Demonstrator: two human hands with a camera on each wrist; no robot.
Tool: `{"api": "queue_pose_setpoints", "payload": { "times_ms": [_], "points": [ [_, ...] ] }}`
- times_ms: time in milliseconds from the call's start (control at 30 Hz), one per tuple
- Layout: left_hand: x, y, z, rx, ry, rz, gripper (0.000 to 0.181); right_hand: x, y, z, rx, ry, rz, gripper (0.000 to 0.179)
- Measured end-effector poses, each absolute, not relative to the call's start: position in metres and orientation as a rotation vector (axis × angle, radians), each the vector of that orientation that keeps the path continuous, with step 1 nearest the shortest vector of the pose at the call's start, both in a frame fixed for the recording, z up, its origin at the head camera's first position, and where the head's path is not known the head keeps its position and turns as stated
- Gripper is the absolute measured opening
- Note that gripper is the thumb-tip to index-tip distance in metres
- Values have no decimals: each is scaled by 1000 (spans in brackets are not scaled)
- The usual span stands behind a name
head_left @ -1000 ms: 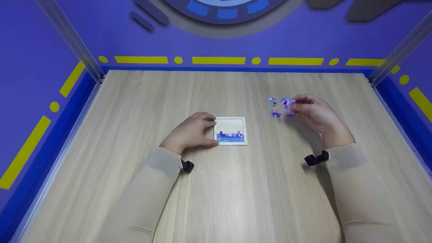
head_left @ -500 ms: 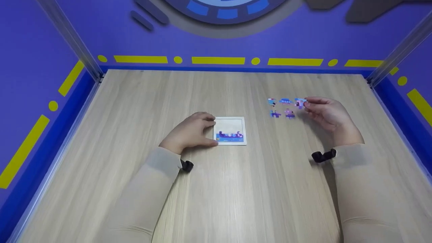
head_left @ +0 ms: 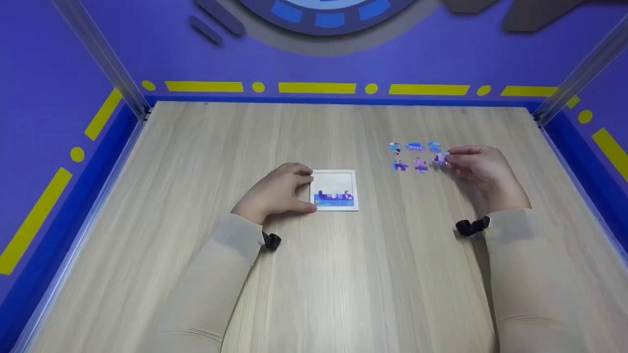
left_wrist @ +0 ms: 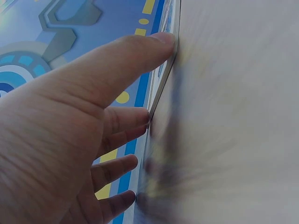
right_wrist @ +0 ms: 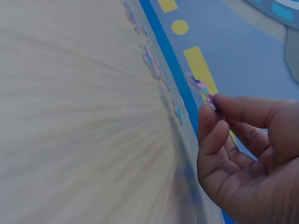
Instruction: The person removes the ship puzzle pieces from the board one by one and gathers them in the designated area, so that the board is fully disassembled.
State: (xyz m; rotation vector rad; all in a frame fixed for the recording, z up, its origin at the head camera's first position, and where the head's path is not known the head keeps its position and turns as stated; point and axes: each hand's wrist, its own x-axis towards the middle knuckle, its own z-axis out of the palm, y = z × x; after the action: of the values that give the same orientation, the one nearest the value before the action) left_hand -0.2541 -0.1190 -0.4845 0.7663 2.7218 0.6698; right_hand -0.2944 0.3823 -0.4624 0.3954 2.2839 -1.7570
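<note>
My left hand [head_left: 274, 192] steadies a small square white puzzle frame [head_left: 356, 191] on the table, thumb at its near left corner and fingers at its far left corner. The left wrist view shows the thumb [left_wrist: 159, 45] on the frame's edge. Along the bottom of the frame lies a blue and purple assembled strip [head_left: 334, 201]; the upper part is bare. My right hand [head_left: 485, 171] pinches a pink and purple jigsaw piece [right_wrist: 198, 84] between thumb and fingertips, raised over the table. Several loose jigsaw pieces [head_left: 415, 146] lie just left of this hand.
The wooden table [head_left: 324, 284] is bounded by a blue-purple back wall [head_left: 314, 68] with yellow marks and by side walls. A black wrist device [head_left: 472, 227] sits at the right cuff, another [head_left: 272, 240] at the left.
The right hand has moved to the right with the jigsaw piece, then slightly nearer. More loose pieces now show beside it. The left hand and the puzzle frame have stayed in place.
</note>
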Motion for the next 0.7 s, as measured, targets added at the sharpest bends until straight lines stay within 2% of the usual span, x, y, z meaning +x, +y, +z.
{"api": "queue_pose_setpoints", "payload": {
  "times_ms": [233,500,700],
  "points": [
    [-254,-118,-485,770,2724,666,86,-296,382,-470,393,2482,-1512,46],
    [-254,-117,-484,761,2723,651,88,-298,380,-472,367,2673,-1287,41],
    [-254,-118,-483,781,2733,638,86,-298,381,-472,342,2714,-1205,45]
  ]
}}
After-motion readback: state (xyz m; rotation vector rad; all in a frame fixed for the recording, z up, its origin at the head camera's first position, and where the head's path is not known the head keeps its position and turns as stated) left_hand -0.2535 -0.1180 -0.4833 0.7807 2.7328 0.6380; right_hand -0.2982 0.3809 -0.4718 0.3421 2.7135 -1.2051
